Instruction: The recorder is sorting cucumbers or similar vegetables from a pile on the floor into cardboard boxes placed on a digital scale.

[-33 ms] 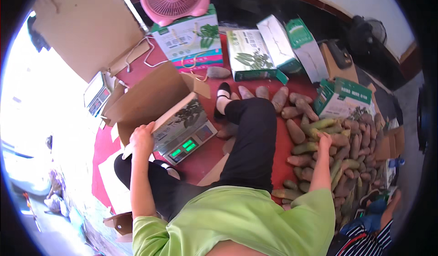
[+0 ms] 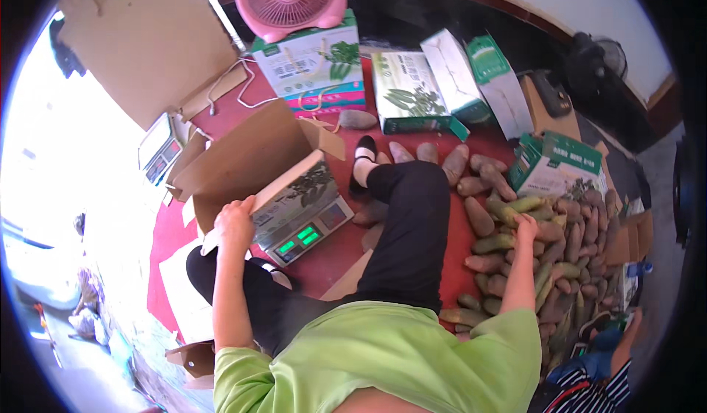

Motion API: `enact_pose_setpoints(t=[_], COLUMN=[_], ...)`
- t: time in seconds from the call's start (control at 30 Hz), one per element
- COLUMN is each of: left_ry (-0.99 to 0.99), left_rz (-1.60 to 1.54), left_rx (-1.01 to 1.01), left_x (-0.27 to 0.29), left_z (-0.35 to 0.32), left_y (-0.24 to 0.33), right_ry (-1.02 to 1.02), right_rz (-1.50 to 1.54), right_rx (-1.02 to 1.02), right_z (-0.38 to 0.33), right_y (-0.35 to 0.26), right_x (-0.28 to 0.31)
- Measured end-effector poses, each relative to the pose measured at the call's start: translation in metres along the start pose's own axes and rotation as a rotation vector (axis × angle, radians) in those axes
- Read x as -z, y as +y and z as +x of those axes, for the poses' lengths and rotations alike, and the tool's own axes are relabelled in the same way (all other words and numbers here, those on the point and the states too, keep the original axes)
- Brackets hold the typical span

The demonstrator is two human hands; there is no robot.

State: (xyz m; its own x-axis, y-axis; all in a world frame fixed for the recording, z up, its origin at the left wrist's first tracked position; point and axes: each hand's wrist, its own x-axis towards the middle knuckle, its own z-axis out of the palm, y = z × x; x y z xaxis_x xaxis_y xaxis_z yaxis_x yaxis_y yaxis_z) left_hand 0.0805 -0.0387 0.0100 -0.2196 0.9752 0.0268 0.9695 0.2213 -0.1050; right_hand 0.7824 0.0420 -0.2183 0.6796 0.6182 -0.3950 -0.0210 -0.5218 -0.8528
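Observation:
My left hand is closed over the near edge of an open cardboard box, which has a printed plant picture on its outer side. The box rests on a scale with a green lit display, between my legs. My right hand reaches into a heap of long root vegetables, some green and some reddish brown. Its fingers are bent around a yellow-green root vegetable, partly hidden by the hand.
A pink fan stands on a carton at the back. White-and-green cartons lie beyond my foot, and another carton stands behind the heap. A second scale is at left. Another person's arm shows at lower right.
The whole view has shifted slightly right and down. Both hands keep their places on the box and in the heap. The other person at lower right has moved a little.

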Motion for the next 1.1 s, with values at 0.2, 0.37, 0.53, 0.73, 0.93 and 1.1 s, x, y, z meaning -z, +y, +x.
enact_pose_setpoints(t=[0.2,0.37,0.53,0.73,0.93,1.1], left_ry=[0.12,0.347,0.338,0.36,0.335,0.289], left_rz=[-0.041,0.001,-0.023,-0.007,-0.033,-0.052], left_rx=[-0.05,-0.064,-0.066,-0.072,-0.077,-0.054], left_x=[-0.022,-0.039,-0.041,-0.041,-0.041,-0.047], left_z=[-0.01,-0.018,-0.021,-0.024,-0.027,-0.026], left_y=[0.005,0.01,0.007,0.007,0.009,0.004], right_ry=[-0.295,-0.618,-0.918,-1.093,-0.945,-1.12], right_rz=[0.218,0.225,0.135,-0.154,-0.189,0.04], right_rx=[0.308,0.556,0.714,1.021,1.252,1.125], right_z=[-0.083,-0.199,-0.297,-0.391,-0.434,-0.412], right_y=[-0.14,-0.258,-0.3,-0.264,-0.198,-0.221], right_x=[-0.056,-0.132,-0.23,-0.348,-0.41,-0.352])
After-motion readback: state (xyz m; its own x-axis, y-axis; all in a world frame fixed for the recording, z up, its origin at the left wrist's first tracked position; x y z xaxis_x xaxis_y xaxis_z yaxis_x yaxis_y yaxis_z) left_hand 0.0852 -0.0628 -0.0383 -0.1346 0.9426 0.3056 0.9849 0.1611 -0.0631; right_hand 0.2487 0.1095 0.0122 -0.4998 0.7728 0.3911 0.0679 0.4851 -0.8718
